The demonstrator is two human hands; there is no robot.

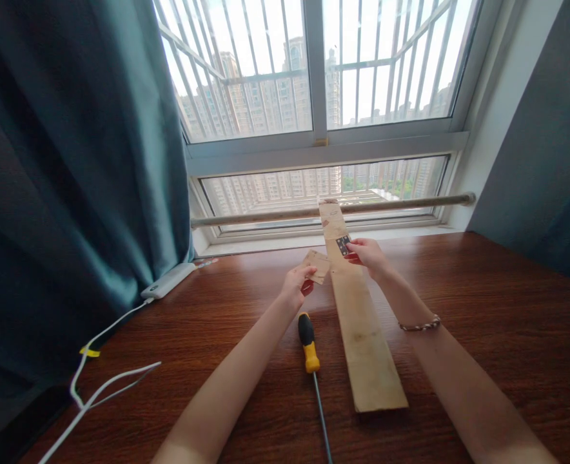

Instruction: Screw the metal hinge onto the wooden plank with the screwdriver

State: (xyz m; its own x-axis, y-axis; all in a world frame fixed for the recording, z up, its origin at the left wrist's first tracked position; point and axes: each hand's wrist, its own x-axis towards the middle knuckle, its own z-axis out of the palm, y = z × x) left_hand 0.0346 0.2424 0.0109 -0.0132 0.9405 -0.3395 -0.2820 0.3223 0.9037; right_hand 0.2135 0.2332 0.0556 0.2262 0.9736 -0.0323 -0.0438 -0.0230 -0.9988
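Daylight pours through the window [318, 71], tower blocks [229, 64] rising beyond the outside bars [265, 76]; a blue curtain [82, 129] hangs left, a shaded wall [527, 148] stands right, and a rail [411, 203] crosses beyond the brown wooden tabletop [502, 316].

Here's yellow and black on the screwdriver [309, 351], beige piece [318, 265], tan board [362, 341], streaky red-brown table [488, 309], blue curtain [96, 142]

Daylight from 12 o'clock, dim sides
The window [316, 77] glares white; the curtain [96, 129] at 10 o'clock falls dark; the surface [275, 412] has soft sheen; wide-angle stretch marks the edges.
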